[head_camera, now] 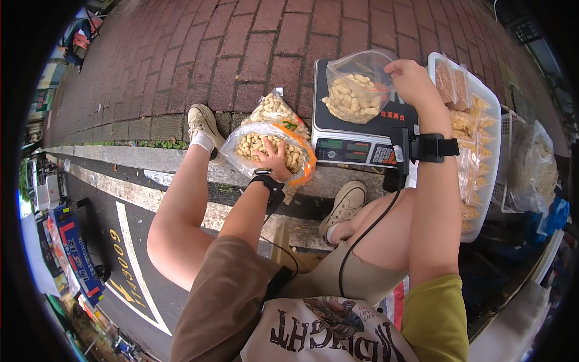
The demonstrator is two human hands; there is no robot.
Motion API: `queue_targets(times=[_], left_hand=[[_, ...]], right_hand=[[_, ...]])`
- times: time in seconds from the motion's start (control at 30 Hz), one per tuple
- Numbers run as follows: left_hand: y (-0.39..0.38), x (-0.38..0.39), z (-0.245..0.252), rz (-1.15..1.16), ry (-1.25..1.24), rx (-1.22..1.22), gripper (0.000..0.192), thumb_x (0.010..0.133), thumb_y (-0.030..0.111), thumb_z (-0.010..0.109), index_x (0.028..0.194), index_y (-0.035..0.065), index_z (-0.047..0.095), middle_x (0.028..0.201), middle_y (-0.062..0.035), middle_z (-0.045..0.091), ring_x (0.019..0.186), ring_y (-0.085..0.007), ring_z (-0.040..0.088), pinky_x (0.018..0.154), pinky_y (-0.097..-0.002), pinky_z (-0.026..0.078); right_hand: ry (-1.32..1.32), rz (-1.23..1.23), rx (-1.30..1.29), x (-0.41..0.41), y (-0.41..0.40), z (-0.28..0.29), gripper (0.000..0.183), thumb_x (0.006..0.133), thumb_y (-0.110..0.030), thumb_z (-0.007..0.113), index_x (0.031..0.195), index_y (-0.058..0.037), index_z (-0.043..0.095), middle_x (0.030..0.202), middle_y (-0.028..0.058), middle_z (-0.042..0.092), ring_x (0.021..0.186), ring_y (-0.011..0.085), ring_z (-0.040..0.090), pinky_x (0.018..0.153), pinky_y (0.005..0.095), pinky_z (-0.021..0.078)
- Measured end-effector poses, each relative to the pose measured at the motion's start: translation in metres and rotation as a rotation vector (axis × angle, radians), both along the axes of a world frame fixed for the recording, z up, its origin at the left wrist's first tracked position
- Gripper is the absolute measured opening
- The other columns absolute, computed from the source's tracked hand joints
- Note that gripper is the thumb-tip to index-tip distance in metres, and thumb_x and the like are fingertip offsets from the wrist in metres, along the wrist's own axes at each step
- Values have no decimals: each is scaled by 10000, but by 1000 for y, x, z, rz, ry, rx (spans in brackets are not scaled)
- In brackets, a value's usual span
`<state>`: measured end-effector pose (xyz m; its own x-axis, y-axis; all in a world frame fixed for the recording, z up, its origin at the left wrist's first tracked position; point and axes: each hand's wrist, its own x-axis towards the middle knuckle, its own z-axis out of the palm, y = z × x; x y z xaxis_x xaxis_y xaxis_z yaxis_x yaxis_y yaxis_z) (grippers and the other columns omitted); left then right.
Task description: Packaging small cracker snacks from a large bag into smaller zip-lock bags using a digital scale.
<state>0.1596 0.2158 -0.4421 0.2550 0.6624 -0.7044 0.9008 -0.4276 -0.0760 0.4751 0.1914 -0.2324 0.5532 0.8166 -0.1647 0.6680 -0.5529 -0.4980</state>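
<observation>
My left hand (274, 162) rests with spread fingers on the unshelled peanuts (253, 147) inside a large open plastic bag with an orange rim (312, 158). Behind that bag stands another clear bag of peanuts (273, 107). A clear zip bag (355, 97), partly filled with peanuts, sits on the black plate of a digital scale (346, 149). With its fingertips, my right hand (409, 81) pinches the right edge of the zip bag's open mouth. The scale's display and keypad face me.
At the right, a white plastic tub (495, 135) holds several small bags of dry food. Past it are a white basket (500, 181) and a bulky clear bag (536, 167). A kerb (122, 156) crosses below the brick pavement. A seated person (74, 40) is far left.
</observation>
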Motion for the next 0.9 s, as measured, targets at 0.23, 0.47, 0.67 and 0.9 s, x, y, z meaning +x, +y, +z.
queue_targets(times=[0.23, 0.47, 0.67, 0.9], left_hand=[[-6, -15, -27, -140, -341, 241, 1002, 591, 391, 772, 1397, 185, 214, 1460, -262, 47, 1235, -592, 206, 967, -628, 261], [-1, -2, -15, -143, -304, 375, 820, 543, 409, 806, 1229, 131, 452, 1328, -221, 361, 1219, -386, 355, 980, -502, 319], [25, -15, -27, -62, -383, 307, 489, 577, 412, 745, 928, 102, 607, 1093, -177, 512, 1108, -377, 416, 996, -508, 277], [-5, 0, 1, -210, -456, 377, 485, 591, 397, 738, 899, 53, 591, 1060, -196, 510, 1074, -377, 420, 997, -491, 271]], right_hand=[[-75, 59, -14, 1, -1, 3, 308, 752, -52, 560, 1051, -44, 632, 819, 151, 675, 713, 221, 671, 735, 326, 498], [31, -7, -21, -2, -8, 10, 355, 762, 5, 425, 1046, -42, 634, 982, 168, 628, 921, 273, 612, 774, 344, 481], [63, -7, 2, -6, -5, 10, 359, 762, -6, 418, 1054, -29, 626, 988, 169, 625, 920, 278, 611, 775, 344, 479], [-61, 49, -5, -4, 0, -4, 292, 779, -57, 560, 1061, -9, 618, 951, 173, 620, 800, 261, 650, 735, 338, 494]])
